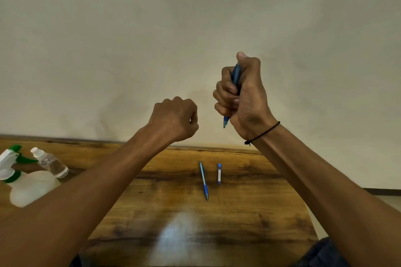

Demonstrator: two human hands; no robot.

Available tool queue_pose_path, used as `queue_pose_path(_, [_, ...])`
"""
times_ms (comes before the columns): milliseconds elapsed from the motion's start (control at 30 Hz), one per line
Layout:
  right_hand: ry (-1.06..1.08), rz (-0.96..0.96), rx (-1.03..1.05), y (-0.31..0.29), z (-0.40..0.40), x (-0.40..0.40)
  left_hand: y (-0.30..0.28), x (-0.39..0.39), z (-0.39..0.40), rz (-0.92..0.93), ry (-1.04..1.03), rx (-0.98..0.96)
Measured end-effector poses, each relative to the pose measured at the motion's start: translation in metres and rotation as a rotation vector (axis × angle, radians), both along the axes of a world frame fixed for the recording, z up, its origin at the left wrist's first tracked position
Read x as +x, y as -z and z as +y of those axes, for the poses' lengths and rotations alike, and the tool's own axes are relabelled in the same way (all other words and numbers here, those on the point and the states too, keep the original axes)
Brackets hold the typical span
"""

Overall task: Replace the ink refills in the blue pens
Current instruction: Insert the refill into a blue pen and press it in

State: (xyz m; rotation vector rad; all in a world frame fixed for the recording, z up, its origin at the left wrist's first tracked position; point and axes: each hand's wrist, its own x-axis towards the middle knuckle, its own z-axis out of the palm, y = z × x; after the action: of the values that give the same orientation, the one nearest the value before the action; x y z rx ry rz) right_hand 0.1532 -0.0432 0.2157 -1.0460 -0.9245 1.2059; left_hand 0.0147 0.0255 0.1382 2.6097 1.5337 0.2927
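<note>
Fingers of the right hand [240,93] wrap a slim blue plastic pen [235,76]; left hand [175,118] fisted, empty.

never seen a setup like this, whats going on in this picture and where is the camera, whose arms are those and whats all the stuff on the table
There is no machine here. The single picture comes from a wide-angle camera worn on a person's head, looking forward and down, so the two arms reaching in from the bottom are the wearer's own.

The right hand, raised in front of the wall, grips a blue pen in its fist with the tip pointing down. The left hand is curled into a fist; nothing shows in it.

On the wooden table lie a second blue pen and, just right of it, a small blue and white tube, possibly refill packaging. At the left edge stand a white spray bottle with green trigger and a small clear bottle.
</note>
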Motion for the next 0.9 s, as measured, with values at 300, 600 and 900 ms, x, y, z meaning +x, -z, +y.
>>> queue_pose_path(300, [0.05, 0.082, -0.03, 0.005, 0.004, 0.009, 0.004, -0.003, -0.004, -0.111, 0.339, 0.138])
queue_pose_path(600, [0.024, 0.155, -0.085, 0.01, 0.005, 0.018, -0.013, 0.002, -0.021, -0.312, 0.631, 0.633])
queue_pose_path(900, [0.048, 0.127, -0.083, 0.008, 0.005, 0.016, -0.005, -0.005, -0.01, -0.018, 0.527, 0.391])
